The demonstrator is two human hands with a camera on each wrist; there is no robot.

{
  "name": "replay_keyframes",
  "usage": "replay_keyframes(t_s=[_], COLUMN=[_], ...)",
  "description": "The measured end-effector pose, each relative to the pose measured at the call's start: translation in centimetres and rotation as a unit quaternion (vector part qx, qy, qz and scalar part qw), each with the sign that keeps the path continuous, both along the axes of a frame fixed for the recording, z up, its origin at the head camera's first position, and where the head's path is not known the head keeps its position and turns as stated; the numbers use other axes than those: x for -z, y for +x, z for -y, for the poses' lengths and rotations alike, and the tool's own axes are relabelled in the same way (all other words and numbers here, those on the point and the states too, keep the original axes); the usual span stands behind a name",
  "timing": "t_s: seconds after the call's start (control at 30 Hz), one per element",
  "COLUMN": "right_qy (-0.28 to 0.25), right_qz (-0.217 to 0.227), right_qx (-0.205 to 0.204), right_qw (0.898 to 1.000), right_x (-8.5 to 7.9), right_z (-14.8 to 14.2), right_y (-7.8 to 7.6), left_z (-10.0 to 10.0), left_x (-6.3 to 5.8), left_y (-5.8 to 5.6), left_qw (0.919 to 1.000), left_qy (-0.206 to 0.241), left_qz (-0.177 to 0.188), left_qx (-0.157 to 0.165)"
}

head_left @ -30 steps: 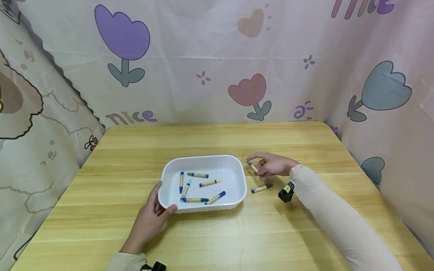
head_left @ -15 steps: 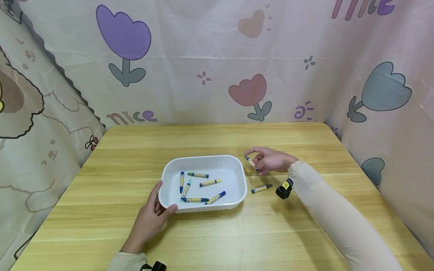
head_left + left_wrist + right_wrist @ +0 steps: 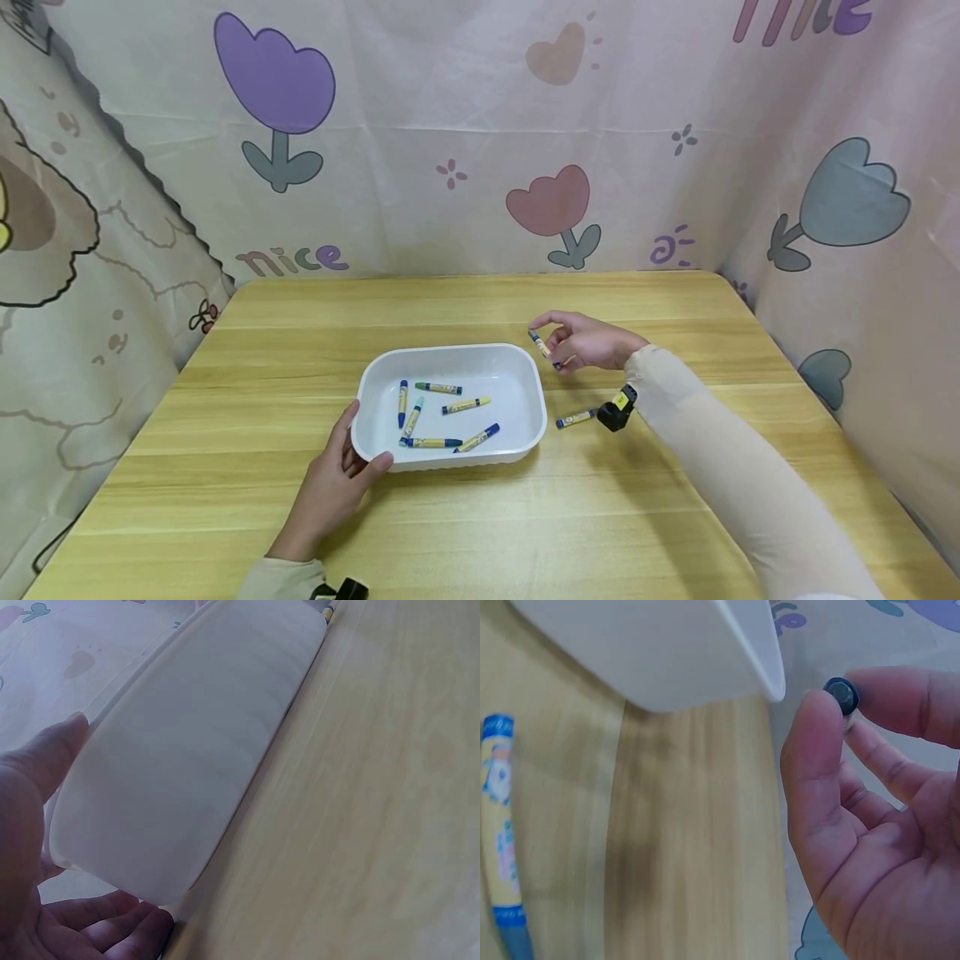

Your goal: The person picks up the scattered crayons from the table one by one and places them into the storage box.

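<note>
My left hand grips the near left corner of a white plastic tray, thumb at the rim and fingers round the outer side. The left wrist view shows the tray's long wall beside that hand. Just off the tray's far right corner, my right hand pinches a crayon with a yellow wrapper. In the right wrist view, the dark end of the held crayon shows between thumb and finger. Another crayon lies on the table right of the tray, partly hidden by the wrist camera.
Several crayons lie scattered inside the tray, among them a yellow one and a blue one. A wooden table bears everything. Printed curtains hang behind it and at both sides.
My right hand has moved up and left with the pinched crayon, from beside the tray toward its far right corner. The left hand and tray have stayed put.
</note>
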State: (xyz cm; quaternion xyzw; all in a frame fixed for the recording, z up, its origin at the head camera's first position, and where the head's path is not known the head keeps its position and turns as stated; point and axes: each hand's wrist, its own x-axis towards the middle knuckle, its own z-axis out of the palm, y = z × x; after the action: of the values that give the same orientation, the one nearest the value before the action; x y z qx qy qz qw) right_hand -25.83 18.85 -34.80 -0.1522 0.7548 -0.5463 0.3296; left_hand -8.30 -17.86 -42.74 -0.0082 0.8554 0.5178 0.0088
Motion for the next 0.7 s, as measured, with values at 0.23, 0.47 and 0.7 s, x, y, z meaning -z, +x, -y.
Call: replay_keyframes(t_s=[0.23,0.47,0.7], right_qy=[-0.009,-0.003,0.005], right_qz=[-0.017,-0.021,-0.016], right_qx=[0.002,-0.005,-0.007], right_qw=[1.000,1.000,1.000], right_x=[-0.6,-1.0,-0.9], right_z=[1.3,2.7,4.1], right_y=[0.0,0.1,-0.1], left_z=[0.0,0.0,0.0], left_x=[0.1,0.0,0.0], left_y=[0.0,0.0,0.0], left_qw=[1.0000,1.0000,1.0000], left_qy=[-0.008,-0.007,-0.004], left_qz=[0.005,0.004,0.002], left_qx=[-0.001,-0.001,0.001])
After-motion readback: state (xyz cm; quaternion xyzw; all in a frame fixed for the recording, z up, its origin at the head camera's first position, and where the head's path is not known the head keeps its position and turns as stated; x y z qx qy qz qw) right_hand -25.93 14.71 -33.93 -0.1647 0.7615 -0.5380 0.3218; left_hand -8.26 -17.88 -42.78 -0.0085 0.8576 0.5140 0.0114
